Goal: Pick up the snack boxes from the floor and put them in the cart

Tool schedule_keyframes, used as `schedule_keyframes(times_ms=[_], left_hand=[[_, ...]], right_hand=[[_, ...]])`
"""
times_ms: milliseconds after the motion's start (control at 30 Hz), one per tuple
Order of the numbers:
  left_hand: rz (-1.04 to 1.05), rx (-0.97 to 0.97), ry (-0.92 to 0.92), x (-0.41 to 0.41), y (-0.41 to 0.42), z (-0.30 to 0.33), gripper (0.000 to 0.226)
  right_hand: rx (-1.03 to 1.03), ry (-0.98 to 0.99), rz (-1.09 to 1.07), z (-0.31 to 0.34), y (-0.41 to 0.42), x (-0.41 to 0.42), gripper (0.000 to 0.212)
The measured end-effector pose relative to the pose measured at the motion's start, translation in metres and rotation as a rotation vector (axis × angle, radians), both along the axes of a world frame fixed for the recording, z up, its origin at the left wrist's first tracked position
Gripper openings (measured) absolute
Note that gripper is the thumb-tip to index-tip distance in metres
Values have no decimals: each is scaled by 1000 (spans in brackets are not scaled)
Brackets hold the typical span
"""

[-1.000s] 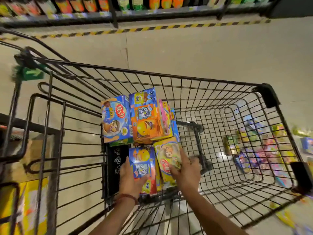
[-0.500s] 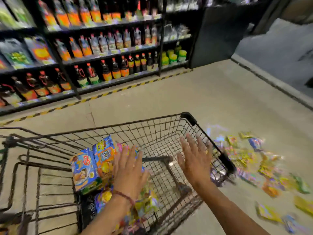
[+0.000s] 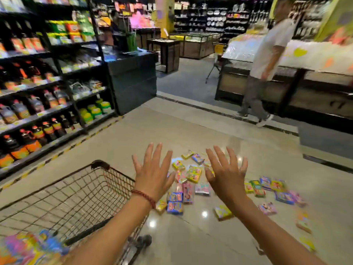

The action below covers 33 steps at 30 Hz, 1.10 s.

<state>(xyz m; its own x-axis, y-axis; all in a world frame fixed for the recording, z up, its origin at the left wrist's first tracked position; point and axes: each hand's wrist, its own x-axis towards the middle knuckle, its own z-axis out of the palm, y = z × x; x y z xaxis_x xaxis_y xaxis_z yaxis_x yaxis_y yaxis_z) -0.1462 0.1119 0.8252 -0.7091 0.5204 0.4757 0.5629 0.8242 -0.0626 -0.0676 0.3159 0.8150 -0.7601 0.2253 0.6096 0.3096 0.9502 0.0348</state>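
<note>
Snack boxes [image 3: 193, 174] scattered loose on floor [image 3: 191, 236], spreading right of cart [image 3: 80, 196]; a few more boxes blurred inside cart at its near left corner. Left hand [image 3: 152, 174] above cart's right rim, fingers spread, holding nothing. Right hand [image 3: 226, 175] beside it over floor boxes, fingers spread, empty. Bottle shelves [image 3: 38, 104] left; person [image 3: 265, 62] walking far right.

Glossy beige tiled floor [image 3: 172, 131] with ceiling-light glare spots, a yellow-black hazard stripe [image 3: 80, 142] running along the foot of the dark metal shelving [image 3: 57, 77] at left, stocked with bottles and jars. Grey carpeted zone [image 3: 191, 83] beyond a dark floor border; low dark display counters [image 3: 315, 88] at right, a person in a white shirt [image 3: 267, 60] walking beside them.
</note>
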Motion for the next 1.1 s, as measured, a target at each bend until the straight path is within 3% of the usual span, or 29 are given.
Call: schedule_keyframes(times_ms=[233, 533, 867, 1100], left_hand=[[-148, -5, 32, 38, 114, -2, 53], [-139, -35, 32, 6, 147, -23, 55], [35, -51, -126, -115, 146, -94, 54], [157, -84, -381, -215, 164, -195, 71]], right_hand=[[-3, -1, -164, -11, 114, 78, 50], [-105, -84, -212, -42, 156, 88, 53], [-228, -317, -59, -89, 169, -74, 55], [-270, -479, 44, -179, 184, -214, 54]])
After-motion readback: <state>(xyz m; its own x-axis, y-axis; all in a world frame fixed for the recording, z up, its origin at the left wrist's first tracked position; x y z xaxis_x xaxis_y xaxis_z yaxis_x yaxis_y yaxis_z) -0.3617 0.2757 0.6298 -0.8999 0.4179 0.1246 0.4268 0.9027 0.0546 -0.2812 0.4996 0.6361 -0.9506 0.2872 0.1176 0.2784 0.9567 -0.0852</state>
